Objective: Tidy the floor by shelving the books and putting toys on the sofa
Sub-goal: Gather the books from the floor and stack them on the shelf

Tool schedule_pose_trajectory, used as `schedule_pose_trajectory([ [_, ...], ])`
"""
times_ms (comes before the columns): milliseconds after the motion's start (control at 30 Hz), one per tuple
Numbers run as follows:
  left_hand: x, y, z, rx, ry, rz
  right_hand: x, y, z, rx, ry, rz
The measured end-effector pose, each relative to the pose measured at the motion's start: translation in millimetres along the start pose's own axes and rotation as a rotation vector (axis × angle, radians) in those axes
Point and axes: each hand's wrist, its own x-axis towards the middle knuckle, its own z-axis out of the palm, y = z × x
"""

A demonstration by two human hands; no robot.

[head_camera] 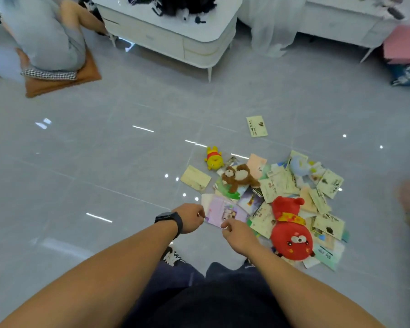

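Note:
A pile of several thin books (279, 185) lies scattered on the grey tiled floor (104, 162). Among them are a yellow bear toy (214, 158), a brown teddy (239, 176), a pale blue plush (300, 165) and a large red plush (290, 233). A purple book (225, 212) sits at the pile's near left edge. My left hand (190, 218), with a dark watch on its wrist, has curled fingers at the book's left corner. My right hand (237, 234) pinches its near edge.
One book (256, 126) lies apart, farther back, and a tan one (195, 178) lies left of the pile. A white cabinet (175, 41) stands at the back. A person sits on a brown cushion (57, 84) at the far left. My shoe (172, 256) is near the pile.

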Motion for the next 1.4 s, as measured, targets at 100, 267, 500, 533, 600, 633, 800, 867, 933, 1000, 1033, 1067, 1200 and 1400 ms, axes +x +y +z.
schedule_pose_trajectory([
  [100,15.1,28.5,28.3,-0.036,-0.012,-0.065,-8.5,50.4,-17.0,0.054,-0.047,-0.006],
  [267,33.1,82.9,93.7,-0.173,0.006,-0.149,-14.7,135.5,-41.5,0.101,-0.097,-0.005],
  [500,108.1,140.1,162.2,-0.302,-0.103,-0.038,36.9,221.7,-46.7,0.163,-0.025,0.097],
  [533,126.1,138.9,170.7,-0.309,-0.124,-0.033,48.8,229.6,-39.7,0.186,-0.008,0.109],
  [600,171.2,127.3,193.5,-0.290,-0.190,-0.036,79.9,249.5,-17.4,0.221,0.004,0.125],
  [633,195.2,118.6,204.1,-0.255,-0.225,-0.029,96.7,260.1,-4.6,0.226,0.005,0.123],
  [800,342.2,33.4,268.9,-0.057,-0.268,-0.125,214.8,337.7,89.4,0.072,-0.107,0.105],
  [867,386.8,-2.6,294.1,-0.101,-0.221,-0.173,261.8,364.0,124.7,-0.019,-0.148,0.074],
  [933,424.5,-35.6,317.2,-0.137,-0.177,-0.168,310.5,384.1,152.6,-0.164,-0.206,-0.006],
  [1000,455.3,-66.1,334.5,-0.096,-0.186,-0.117,356.7,398.5,176.6,-0.311,-0.276,-0.091],
  [1033,471.3,-79.4,341.1,-0.052,-0.185,-0.081,377.7,407.0,183.6,-0.386,-0.296,-0.134],
  [1067,488.0,-93.0,345.6,0.001,-0.176,-0.050,397.2,415.9,189.1,-0.453,-0.289,-0.172],
  [1200,566.1,-151.6,365.3,0.023,0.045,-0.003,471.6,446.7,210.7,-0.580,-0.157,-0.223],
  [1400,606.7,-169.5,392.8,-0.378,0.291,-0.186,453.5,488.6,188.4,-0.523,0.016,-0.192],
])
